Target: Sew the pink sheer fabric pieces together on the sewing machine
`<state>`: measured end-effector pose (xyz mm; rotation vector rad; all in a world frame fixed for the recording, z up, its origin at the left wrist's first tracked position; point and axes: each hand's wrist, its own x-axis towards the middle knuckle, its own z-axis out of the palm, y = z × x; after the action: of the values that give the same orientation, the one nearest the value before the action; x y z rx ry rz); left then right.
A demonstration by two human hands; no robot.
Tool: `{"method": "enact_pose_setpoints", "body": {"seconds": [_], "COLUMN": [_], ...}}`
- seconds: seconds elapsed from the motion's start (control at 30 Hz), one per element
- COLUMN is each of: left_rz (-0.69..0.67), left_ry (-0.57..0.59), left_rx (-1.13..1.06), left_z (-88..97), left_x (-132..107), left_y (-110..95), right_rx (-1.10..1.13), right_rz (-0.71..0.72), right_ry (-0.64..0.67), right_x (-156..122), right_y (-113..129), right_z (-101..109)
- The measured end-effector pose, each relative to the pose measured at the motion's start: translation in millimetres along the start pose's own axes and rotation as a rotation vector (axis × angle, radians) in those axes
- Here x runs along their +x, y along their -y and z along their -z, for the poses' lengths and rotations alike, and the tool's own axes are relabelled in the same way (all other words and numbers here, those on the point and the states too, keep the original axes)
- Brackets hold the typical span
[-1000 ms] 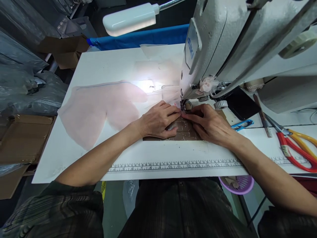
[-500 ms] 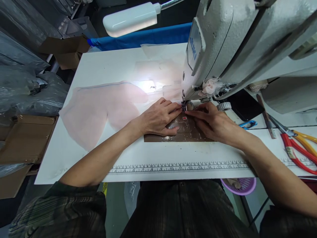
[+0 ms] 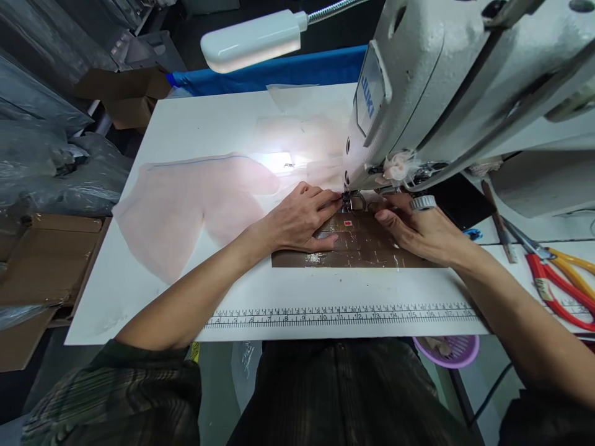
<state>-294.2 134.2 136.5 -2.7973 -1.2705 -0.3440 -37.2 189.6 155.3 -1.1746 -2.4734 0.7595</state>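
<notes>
My left hand (image 3: 302, 217) lies flat on the brown plate (image 3: 367, 255) of the sewing table, fingertips stretched to the presser foot (image 3: 352, 200) of the white sewing machine (image 3: 441, 80). A sheer pink fabric piece (image 3: 176, 204) spreads out to the left of that hand, and its thin edge runs under my fingers. My right hand (image 3: 421, 232) sits to the right of the presser foot, below the machine head, with its fingers curled together. What they grip is hidden. A small red mark (image 3: 348, 223) shows on the plate between my hands.
A white lamp (image 3: 251, 40) lights the white table (image 3: 209, 118). More pale fabric pieces (image 3: 302, 124) lie behind the needle. A printed ruler (image 3: 344, 314) runs along the front edge. Red scissors (image 3: 558, 279) and blue snips (image 3: 473, 234) lie at right. A purple basket (image 3: 449, 350) hangs below. Cardboard boxes (image 3: 46, 260) stand at left.
My right hand has slid right, from a pinch at the presser foot to under the machine head, uncovering more of the brown plate. My left hand has barely moved.
</notes>
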Motion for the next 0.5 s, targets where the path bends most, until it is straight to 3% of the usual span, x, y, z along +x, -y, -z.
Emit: {"method": "enact_pose_setpoints", "body": {"seconds": [0.23, 0.33, 0.43, 0.5], "left_rz": [0.045, 0.12, 0.102, 0.081], "left_ry": [-0.073, 0.009, 0.109, 0.093], "left_rx": [-0.006, 0.052, 0.141, 0.207], "left_z": [-2.8, -4.6, -4.3, -1.4], "left_x": [7, 27, 48, 57], "left_y": [0, 11, 28, 36], "right_rx": [0.081, 0.096, 0.159, 0.26], "right_rz": [-0.137, -0.096, -0.072, -0.115], "right_ry": [-0.013, -0.046, -0.06, -0.049], "right_x": [-6, -1, 3, 4], "right_y": [-3, -9, -14, -16], "right_z": [-4, -7, -7, -5]}}
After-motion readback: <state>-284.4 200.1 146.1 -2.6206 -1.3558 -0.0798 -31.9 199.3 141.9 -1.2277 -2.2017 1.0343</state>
